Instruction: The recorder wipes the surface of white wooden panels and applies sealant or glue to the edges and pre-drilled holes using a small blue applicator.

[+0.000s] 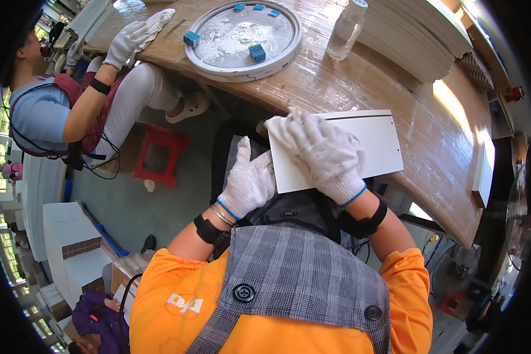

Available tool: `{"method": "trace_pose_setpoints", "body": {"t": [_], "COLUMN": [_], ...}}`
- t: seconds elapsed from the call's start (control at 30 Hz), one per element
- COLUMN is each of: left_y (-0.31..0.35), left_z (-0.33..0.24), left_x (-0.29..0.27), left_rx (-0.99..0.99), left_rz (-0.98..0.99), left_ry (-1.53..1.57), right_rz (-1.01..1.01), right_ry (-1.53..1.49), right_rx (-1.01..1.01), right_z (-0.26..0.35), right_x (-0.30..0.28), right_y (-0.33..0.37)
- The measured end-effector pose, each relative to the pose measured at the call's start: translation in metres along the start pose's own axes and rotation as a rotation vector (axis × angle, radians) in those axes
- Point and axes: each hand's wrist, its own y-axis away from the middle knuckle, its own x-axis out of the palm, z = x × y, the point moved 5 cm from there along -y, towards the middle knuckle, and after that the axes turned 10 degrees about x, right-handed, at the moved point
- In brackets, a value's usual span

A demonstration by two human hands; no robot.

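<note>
a white panel (pixel 373 141) with a dark groove by its far edge and small holes at its right end lies at the near edge of the bench (pixel 321 82), its near left part jutting out over the person's lap. the right grip (pixel 335 150), in a white knit glove with a blue cuff edge, lies across the panel's left part, its fingers over a bunched white cloth (pixel 280 128); whether they clutch the cloth or only press it, i cannot tell. the left grip (pixel 248 182), gloved alike, is at the panel's left edge with the thumb pointing up and apart; whether its fingers clasp the edge, i cannot tell.

beyond the panel, a round grey tray (pixel 242 75) carries smeared white paste (pixel 252 33) and five blue blocks (pixel 257 53). right of the tray stands a clear bottle (pixel 344 34) with a white cap, near a stack of white panels (pixel 404 38). on the far left, a seated co-worker's gloved hand (pixel 125 45) is on another white cloth (pixel 158 20), near a thin strip (pixel 175 28). below, a red stool (pixel 176 154) stands on the floor (pixel 121 206).
</note>
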Motion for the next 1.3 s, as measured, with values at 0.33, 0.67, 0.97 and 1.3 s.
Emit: {"method": "trace_pose_setpoints", "body": {"t": [0.33, 0.67, 0.97, 1.3], "left_y": [0.001, -0.001, -0.006, -0.009], "left_z": [-0.001, -0.003, -0.002, -0.004], "left_x": [-0.009, -0.001, 0.003, -0.023], "left_rx": [-0.002, 0.043, 0.241, 0.218], "left_rz": [0.019, -0.034, -0.1, 0.184], "left_ry": [0.078, -0.052, -0.106, 0.031], "right_rz": [-0.092, -0.298, 0.071, 0.033], "right_ry": [-0.11, -0.268, -0.201, -0.531], "right_rx": [-0.077, 0.205, -0.369, 0.065], "right_z": [-0.095, -0.112, 0.039, -0.097], "right_x": [-0.026, -0.046, -0.032, -0.067], "right_y": [0.087, 0.04, 0.001, 0.04]}}
